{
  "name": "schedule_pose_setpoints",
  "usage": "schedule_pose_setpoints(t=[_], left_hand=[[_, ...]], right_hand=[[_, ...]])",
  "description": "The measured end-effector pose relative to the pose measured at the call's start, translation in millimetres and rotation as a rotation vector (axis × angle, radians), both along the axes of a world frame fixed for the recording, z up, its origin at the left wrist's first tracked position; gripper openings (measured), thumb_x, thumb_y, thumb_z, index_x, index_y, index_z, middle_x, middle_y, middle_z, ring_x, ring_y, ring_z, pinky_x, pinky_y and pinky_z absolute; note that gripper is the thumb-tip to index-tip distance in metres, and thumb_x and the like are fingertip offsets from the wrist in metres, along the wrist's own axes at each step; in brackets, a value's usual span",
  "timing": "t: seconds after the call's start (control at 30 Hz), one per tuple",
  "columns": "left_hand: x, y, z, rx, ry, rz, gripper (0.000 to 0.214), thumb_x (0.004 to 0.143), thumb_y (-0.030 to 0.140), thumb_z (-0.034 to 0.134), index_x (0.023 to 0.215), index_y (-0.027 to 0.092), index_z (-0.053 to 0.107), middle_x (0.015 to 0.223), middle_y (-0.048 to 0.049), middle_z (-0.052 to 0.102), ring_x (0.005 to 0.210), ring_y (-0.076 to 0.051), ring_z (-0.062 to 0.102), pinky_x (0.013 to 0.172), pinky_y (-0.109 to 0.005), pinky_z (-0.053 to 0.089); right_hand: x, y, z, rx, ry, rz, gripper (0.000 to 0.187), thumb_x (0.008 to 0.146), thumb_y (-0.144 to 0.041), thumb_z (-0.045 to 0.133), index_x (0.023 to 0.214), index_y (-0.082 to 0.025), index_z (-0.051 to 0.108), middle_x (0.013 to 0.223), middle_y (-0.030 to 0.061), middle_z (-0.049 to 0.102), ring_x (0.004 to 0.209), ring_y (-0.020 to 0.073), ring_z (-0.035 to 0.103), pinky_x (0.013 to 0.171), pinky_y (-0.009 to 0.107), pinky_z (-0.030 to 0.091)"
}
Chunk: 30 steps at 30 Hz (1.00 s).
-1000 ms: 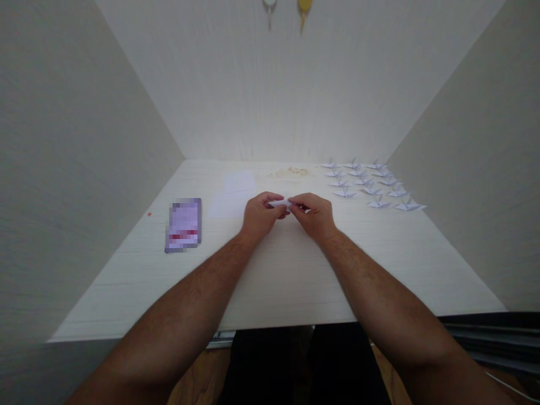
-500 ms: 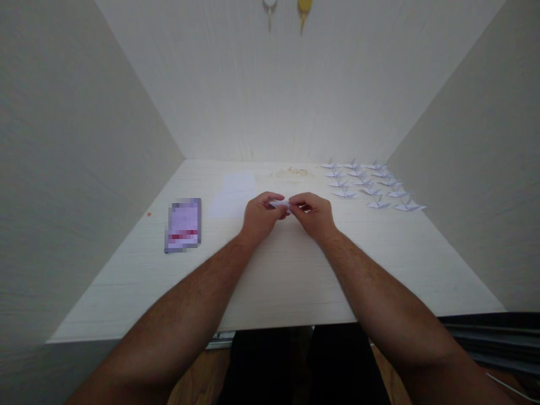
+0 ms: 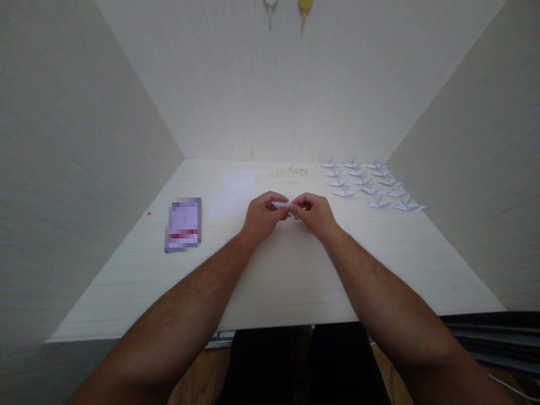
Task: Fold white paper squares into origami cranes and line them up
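A small folded piece of white paper (image 3: 280,205) is pinched between my two hands over the middle of the table. My left hand (image 3: 265,215) grips its left side, thumb in front and fingers behind. From the other side my right hand (image 3: 313,214) pinches the paper near its right end, the thumbs almost meeting. Fingers cover most of the paper, so its exact folds are hidden. Just left of my left hand lie white paper sheets (image 3: 231,198). To the right of my right hand stand several folded white paper cranes (image 3: 345,194) in rows.
A tablet-like flat device (image 3: 183,225), its screen blurred out, lies on the left of the white table (image 3: 287,281). A small orange bit (image 3: 149,214) is near the left edge. Walls enclose the back and both sides. Two hooks, one yellow (image 3: 304,11), hang on the back wall.
My right hand's fingers have shifted slightly on the paper, its thumb now closer to the left thumb. My left hand has moved very slightly to the right.
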<state>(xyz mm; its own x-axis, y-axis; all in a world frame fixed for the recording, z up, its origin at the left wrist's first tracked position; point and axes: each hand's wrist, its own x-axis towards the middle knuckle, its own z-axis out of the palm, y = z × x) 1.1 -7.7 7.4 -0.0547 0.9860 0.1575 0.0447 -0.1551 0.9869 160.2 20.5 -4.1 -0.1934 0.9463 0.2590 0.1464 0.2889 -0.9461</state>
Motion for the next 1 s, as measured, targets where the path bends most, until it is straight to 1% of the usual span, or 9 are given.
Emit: schedule_pose_setpoints(t=[0.17, 0.3, 0.47, 0.6, 0.77, 0.9, 1.0], left_hand=[[1.2, -0.9, 1.9, -0.012, 0.016, -0.041, 0.023, 0.068, 0.027, 0.078, 0.081, 0.015, 0.063, 0.069, -0.0041, 0.071, 0.060, -0.015, 0.070, 0.056, -0.024, 0.056], [1.1, -0.1, 0.8, -0.003, 0.039, -0.034, 0.022, 0.069, 0.025, 0.077, 0.078, 0.015, 0.061, 0.069, -0.0039, 0.070, 0.059, -0.014, 0.069, 0.055, -0.023, 0.056], [1.2, 1.8, -1.1, -0.017, 0.026, -0.042, 0.025, 0.067, 0.024, 0.078, 0.081, 0.016, 0.059, 0.068, -0.0024, 0.069, 0.059, -0.015, 0.070, 0.055, -0.024, 0.056], [2.5, 2.1, 0.0, -0.067, 0.005, -0.002, 0.028, 0.066, 0.024, 0.078, 0.084, 0.016, 0.059, 0.069, -0.0026, 0.070, 0.060, -0.016, 0.070, 0.054, -0.024, 0.056], [2.5, 2.0, 0.7, -0.137, -0.021, -0.037, 0.026, 0.067, 0.023, 0.076, 0.087, 0.016, 0.061, 0.070, -0.0050, 0.071, 0.062, -0.019, 0.072, 0.054, -0.026, 0.057], [2.2, 2.2, -0.5, -0.123, 0.014, -0.037, 0.025, 0.068, 0.024, 0.077, 0.087, 0.015, 0.062, 0.069, -0.0045, 0.071, 0.060, -0.017, 0.071, 0.054, -0.025, 0.056], [2.4, 2.3, -1.6, -0.113, 0.016, -0.035, 0.024, 0.069, 0.023, 0.076, 0.087, 0.015, 0.062, 0.069, -0.0039, 0.071, 0.060, -0.017, 0.071, 0.054, -0.025, 0.057]], right_hand=[[0.0, -3.3, 2.1, 0.077, -0.073, -0.034, 0.011, 0.074, -0.029, 0.071, 0.072, -0.018, 0.070, 0.066, 0.0019, 0.072, 0.058, 0.0133, 0.064, 0.055, 0.025, 0.050], [0.4, -2.5, 1.6, 0.162, -0.144, -0.050, 0.009, 0.075, -0.027, 0.070, 0.072, -0.018, 0.071, 0.069, 0.0016, 0.072, 0.061, 0.0127, 0.063, 0.058, 0.025, 0.049], [1.7, -1.7, -0.7, 0.292, -0.224, -0.097, 0.006, 0.075, -0.021, 0.069, 0.070, -0.019, 0.068, 0.068, 0.0001, 0.068, 0.062, 0.0119, 0.059, 0.060, 0.025, 0.046], [2.0, -3.5, 1.5, 0.362, -0.289, -0.132, 0.008, 0.077, -0.019, 0.067, 0.070, -0.020, 0.067, 0.067, -0.0009, 0.066, 0.063, 0.0117, 0.057, 0.061, 0.025, 0.044], [0.7, -5.0, 1.9, 0.369, -0.278, -0.137, 0.006, 0.078, -0.019, 0.068, 0.072, -0.020, 0.070, 0.068, -0.0007, 0.067, 0.062, 0.0114, 0.056, 0.062, 0.026, 0.045], [-0.2, -4.9, -0.6, 0.342, -0.272, -0.113, 0.006, 0.079, -0.022, 0.067, 0.076, -0.021, 0.072, 0.069, -0.0012, 0.069, 0.061, 0.0112, 0.057, 0.062, 0.026, 0.046], [0.3, -4.3, -1.4, 0.355, -0.276, -0.107, 0.007, 0.080, -0.021, 0.066, 0.076, -0.021, 0.072, 0.068, -0.0017, 0.069, 0.061, 0.0110, 0.058, 0.062, 0.025, 0.047]])
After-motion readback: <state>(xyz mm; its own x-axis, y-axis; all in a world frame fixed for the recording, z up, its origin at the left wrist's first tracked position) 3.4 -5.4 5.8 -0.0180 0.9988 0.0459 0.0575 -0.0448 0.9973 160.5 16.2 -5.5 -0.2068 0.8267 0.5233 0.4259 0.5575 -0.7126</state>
